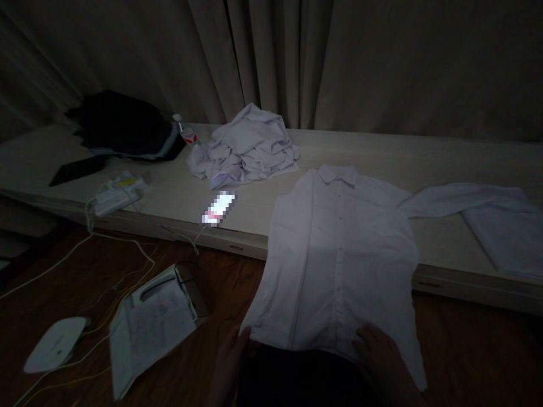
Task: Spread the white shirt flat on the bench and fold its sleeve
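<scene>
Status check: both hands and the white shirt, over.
Left hand and right hand both at the hem of the white shirt. Shirt front-up, collar on the platform, hem toward the person. Crumpled shirts beyond, clear of it.

Both hands were low, right at the bottom of the view. Left hand [229,362] had its fingers curled in, pinching. Right hand [384,362] lay flatter, palm down, fingers spread. Too dark to see more.

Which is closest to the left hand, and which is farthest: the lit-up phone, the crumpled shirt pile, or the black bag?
From the left hand:
1. Lit phone, on the ledge's near edge.
2. Crumpled shirt pile, behind the phone.
3. Black bag, far left corner.
</scene>
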The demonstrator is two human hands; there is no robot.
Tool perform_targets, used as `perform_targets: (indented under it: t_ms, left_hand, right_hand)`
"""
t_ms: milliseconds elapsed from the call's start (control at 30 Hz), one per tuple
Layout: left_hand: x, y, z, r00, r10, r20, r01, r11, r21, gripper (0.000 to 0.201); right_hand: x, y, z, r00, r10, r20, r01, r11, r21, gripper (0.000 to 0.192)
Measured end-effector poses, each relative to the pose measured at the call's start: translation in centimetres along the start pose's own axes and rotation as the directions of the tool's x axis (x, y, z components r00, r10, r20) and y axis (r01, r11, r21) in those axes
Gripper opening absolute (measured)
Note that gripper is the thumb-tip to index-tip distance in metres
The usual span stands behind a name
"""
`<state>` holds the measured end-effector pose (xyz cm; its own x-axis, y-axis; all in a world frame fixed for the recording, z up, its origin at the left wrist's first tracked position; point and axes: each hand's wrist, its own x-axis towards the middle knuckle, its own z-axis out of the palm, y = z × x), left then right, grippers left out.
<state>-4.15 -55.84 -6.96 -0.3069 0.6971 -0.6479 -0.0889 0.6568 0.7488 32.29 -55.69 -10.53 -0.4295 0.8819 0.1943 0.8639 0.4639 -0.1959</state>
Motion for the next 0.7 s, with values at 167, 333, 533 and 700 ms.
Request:
perform_targets:
  t_ms: [167,333,533,700]
  left_hand:
    - [-0.5,-0.5,0.6,0.996,-0.086,-0.015,0.086,0.995,0.041,0.050]
    - [-1.6,0.3,0.3,0.999,0.026,-0.018,-0.026,1.000,-0.014,0.043]
    - [-0.6,-0.4,0.5,0.991,-0.129,-0.032,0.127,0.990,-0.068,0.056]
    - [-0.5,-0.7,1.1,0.991,-0.133,-0.019,0.132,0.991,-0.031,0.059]
  right_hand:
    - [0.5,0.4,-1.3,1.000,-0.003,0.009,0.002,0.992,0.129,0.019]
    - [1.0,0.2,-4.5,0.949,-0.011,0.314,-0.084,0.955,0.285,0.019]
    - [5.1,-2.8,-5.0,0.840,0.116,0.529,-0.391,0.807,0.443,0.025]
    - [10.8,-7.9,-2.6,0.752,0.064,0.657,-0.566,0.573,0.592,0.027]
